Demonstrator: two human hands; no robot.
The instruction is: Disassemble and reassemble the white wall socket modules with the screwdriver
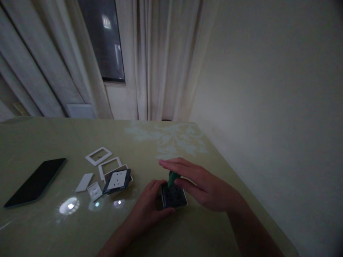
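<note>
My left hand (150, 205) is closed around the left side of a small white-edged box with a dark switch or socket module (174, 198) in it, thumb along its near edge. Upright over the module stands a short green screwdriver handle (173, 179); its tip is hidden. My right hand (197, 180) grips this handle between thumb and fingers, the fingers reaching across its top. To the left, a wall socket (117, 179) with a white face and dark surround rests tilted on another white box (131, 177).
Two white frames (93, 162), a white cover plate (84, 182) and a small white square part (94, 191) lie left of my hands. Farther left is a black tablet (36, 182). The table (144, 142) borders a wall (268, 107) on the right; curtains (155, 64) hang behind.
</note>
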